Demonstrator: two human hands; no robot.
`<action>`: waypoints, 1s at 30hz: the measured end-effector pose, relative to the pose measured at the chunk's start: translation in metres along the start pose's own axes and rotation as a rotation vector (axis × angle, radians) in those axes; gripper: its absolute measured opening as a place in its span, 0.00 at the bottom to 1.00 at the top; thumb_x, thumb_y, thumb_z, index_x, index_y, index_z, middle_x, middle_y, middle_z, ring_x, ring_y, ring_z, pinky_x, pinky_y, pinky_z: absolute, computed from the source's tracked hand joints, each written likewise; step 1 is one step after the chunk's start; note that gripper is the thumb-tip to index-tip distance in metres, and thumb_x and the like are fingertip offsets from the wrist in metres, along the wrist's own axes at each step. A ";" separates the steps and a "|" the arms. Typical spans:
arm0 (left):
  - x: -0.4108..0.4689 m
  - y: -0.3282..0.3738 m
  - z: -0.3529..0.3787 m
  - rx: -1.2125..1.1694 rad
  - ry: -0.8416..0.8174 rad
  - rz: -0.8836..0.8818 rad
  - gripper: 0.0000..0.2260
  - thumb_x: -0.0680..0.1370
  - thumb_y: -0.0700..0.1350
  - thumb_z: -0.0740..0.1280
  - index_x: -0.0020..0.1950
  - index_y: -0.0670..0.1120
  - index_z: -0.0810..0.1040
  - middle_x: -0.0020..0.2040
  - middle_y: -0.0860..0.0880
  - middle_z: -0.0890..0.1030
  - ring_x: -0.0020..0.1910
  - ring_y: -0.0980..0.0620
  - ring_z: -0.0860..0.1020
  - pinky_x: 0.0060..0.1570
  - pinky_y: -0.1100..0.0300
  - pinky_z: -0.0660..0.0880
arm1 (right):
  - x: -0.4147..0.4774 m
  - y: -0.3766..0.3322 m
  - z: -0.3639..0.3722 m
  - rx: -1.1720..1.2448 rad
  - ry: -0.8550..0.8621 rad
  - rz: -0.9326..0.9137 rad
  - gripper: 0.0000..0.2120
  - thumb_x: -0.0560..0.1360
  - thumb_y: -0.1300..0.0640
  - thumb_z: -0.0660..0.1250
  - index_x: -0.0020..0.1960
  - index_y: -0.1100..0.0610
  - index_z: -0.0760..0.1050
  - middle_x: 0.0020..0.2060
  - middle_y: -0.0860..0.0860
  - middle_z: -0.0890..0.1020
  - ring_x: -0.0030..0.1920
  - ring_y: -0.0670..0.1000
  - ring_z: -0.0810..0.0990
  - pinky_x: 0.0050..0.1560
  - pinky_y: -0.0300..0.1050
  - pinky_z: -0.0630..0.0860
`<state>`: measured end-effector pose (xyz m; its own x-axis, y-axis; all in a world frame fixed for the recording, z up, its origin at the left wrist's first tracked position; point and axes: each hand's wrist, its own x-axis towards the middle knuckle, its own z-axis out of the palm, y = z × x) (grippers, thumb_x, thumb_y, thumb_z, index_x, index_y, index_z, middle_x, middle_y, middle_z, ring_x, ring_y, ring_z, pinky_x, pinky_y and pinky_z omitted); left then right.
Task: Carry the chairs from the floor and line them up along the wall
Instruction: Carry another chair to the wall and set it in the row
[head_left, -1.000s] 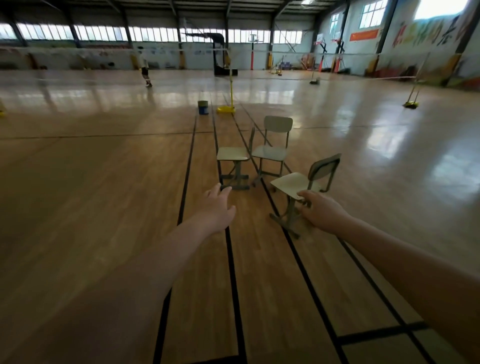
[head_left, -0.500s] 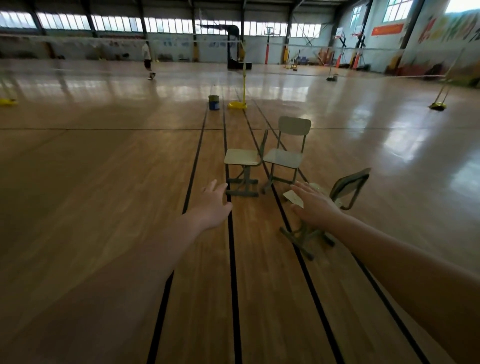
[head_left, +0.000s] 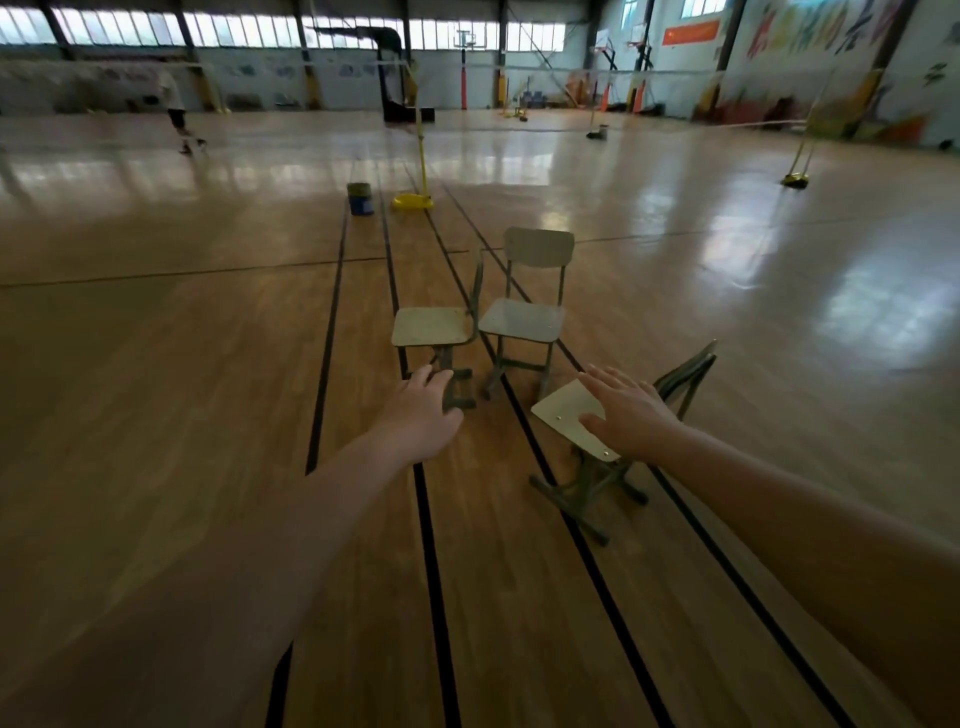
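Three small chairs with pale seats and dark metal frames stand on the wooden gym floor. The nearest chair (head_left: 563, 410) is at centre right, its back turned to the right. My right hand (head_left: 628, 413) reaches out over its seat with straight fingers; contact cannot be told. A second chair (head_left: 430, 326) stands further off at centre, seen side-on. My left hand (head_left: 423, 410) hovers open in front of its base, holding nothing. The third chair (head_left: 524, 319) stands just right of the second, its back facing me.
Black court lines run away from me across the floor (head_left: 156, 415). Beyond the chairs stand a yellow net post base (head_left: 412, 201) and a small blue bucket (head_left: 360, 198). Another yellow base (head_left: 795, 180) is far right. A person (head_left: 179, 122) moves at far left. Painted walls stand at the far right.
I have moved closer to the chairs, which look larger. My right hand has come over the nearest chair's seat, and my left hand has stretched further toward the second chair.
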<state>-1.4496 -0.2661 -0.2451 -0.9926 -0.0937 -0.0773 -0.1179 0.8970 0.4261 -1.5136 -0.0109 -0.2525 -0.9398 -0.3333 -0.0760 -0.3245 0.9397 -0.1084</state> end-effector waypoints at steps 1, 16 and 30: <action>0.019 0.007 0.005 0.002 -0.016 0.011 0.27 0.82 0.52 0.57 0.79 0.51 0.53 0.79 0.50 0.49 0.77 0.45 0.48 0.73 0.48 0.56 | 0.013 0.013 0.001 0.000 -0.002 0.010 0.31 0.81 0.46 0.58 0.80 0.49 0.49 0.79 0.47 0.50 0.78 0.50 0.46 0.76 0.56 0.47; 0.265 0.141 0.105 -0.012 -0.242 0.136 0.27 0.82 0.52 0.57 0.79 0.51 0.53 0.79 0.50 0.50 0.77 0.45 0.49 0.73 0.47 0.55 | 0.164 0.196 0.028 0.074 -0.082 0.284 0.30 0.81 0.46 0.57 0.79 0.49 0.50 0.79 0.47 0.51 0.78 0.50 0.50 0.77 0.55 0.51; 0.422 0.237 0.199 -0.009 -0.485 0.343 0.26 0.81 0.50 0.56 0.78 0.50 0.55 0.78 0.52 0.53 0.76 0.46 0.54 0.71 0.46 0.62 | 0.214 0.320 0.029 0.013 -0.193 0.489 0.30 0.82 0.49 0.56 0.80 0.51 0.46 0.79 0.49 0.48 0.78 0.51 0.49 0.77 0.53 0.51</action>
<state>-1.8909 -0.0069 -0.3564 -0.8477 0.4104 -0.3360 0.2045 0.8373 0.5070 -1.8156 0.2159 -0.3322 -0.9438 0.1348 -0.3017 0.1495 0.9884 -0.0264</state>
